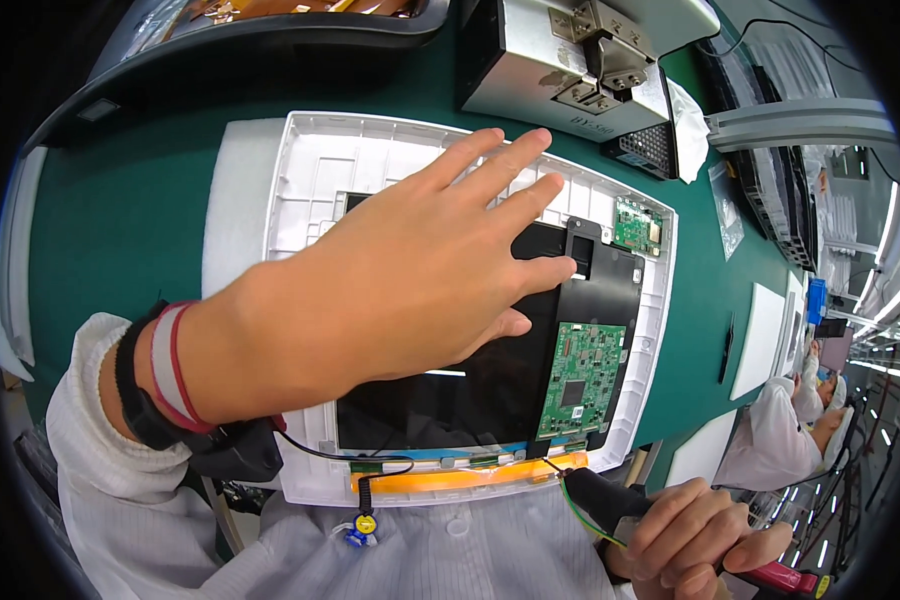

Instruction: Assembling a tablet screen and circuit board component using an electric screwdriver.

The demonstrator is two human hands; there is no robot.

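Note:
My left hand (410,270) is spread open over a black display panel (460,410), palm down, and hides much of it. The panel lies in a white plastic housing (305,155). At the panel's right side sits a green circuit board (582,375) on a black plate. A smaller green board (638,228) is in the housing's far right corner. Orange tape (460,478) runs along the near edge. My right hand (690,535) is closed round what looks like an electric screwdriver (605,498), black and tapered, its thin tip at the housing's near right edge.
A metal box-shaped device (560,80) stands behind the housing. At the far left is a black tray (270,35) with orange-brown pieces. A wrist-strap cord with a yellow snap (366,525) hangs over the near edge. Co-workers (775,430) sit farther right.

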